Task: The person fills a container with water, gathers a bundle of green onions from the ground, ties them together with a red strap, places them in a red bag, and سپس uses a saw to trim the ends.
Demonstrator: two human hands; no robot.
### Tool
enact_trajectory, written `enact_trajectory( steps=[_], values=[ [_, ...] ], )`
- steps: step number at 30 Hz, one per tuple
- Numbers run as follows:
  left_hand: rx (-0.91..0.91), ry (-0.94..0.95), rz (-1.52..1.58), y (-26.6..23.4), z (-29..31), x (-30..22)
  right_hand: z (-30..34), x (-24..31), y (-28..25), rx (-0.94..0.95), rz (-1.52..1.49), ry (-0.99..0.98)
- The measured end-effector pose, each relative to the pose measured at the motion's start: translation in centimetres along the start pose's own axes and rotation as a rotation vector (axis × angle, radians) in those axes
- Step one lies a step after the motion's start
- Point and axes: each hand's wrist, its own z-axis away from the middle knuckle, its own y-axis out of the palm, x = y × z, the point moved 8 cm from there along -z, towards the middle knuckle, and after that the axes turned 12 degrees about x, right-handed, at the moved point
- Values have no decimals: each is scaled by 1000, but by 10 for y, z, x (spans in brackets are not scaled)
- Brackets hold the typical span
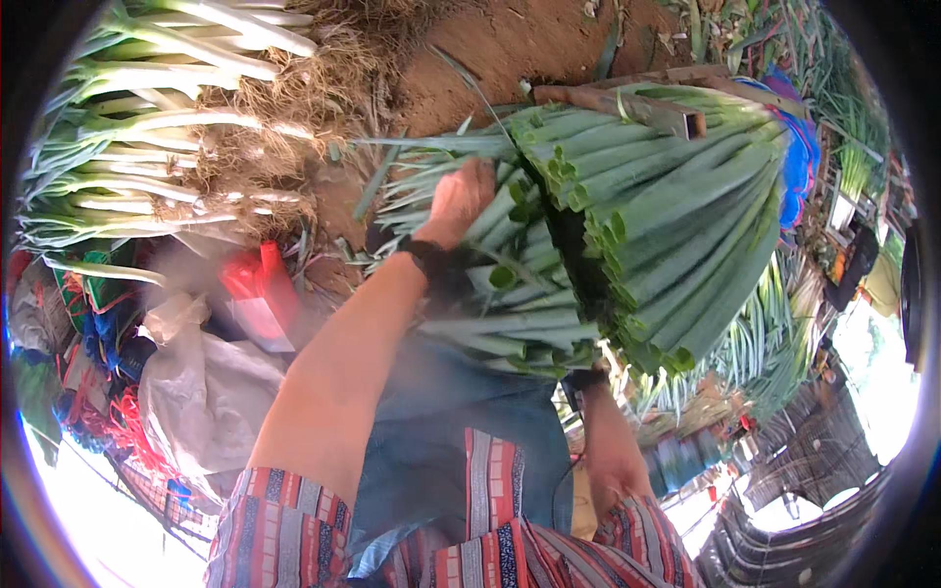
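Observation:
A large bundle of green onions (686, 216) lies ahead to the right, its green leaves cut off square in a slanting row of hollow ends. Along that row runs a dark gap. On its left side are cut leaf tops (529, 328), spread loosely toward me. My left hand (463, 203), with a dark band at the wrist, is closed among these tops, its fingers partly blurred. My right forearm (613, 441) reaches up to the near end of the bundle. The leaves hide the right hand's fingers and anything in them.
Green onions with white stems and roots (147, 147) lie in rows at far left. A metal bar frame (627, 106) crosses the bundle's far side, near a blue wrap (799, 167). A pale sack (201, 392) and a red plastic bag (263, 289) sit at left on brown soil.

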Motion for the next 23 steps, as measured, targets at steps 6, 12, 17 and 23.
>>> enact_trajectory(
  steps=[6, 12, 17, 23],
  values=[
    [-10, -165, 397, -28, -32, 31, 29, -60, 25, -66, -447, 47],
    [525, -360, 711, 68, -53, 64, 33, -91, 63, 47, -789, 19],
    [732, -427, 1186, 93, -24, 63, 41, -57, 61, -64, -597, -66],
    [486, -167, 1175, 79, -22, 69, 104, -101, 80, -15, -372, 248]
  ],
)
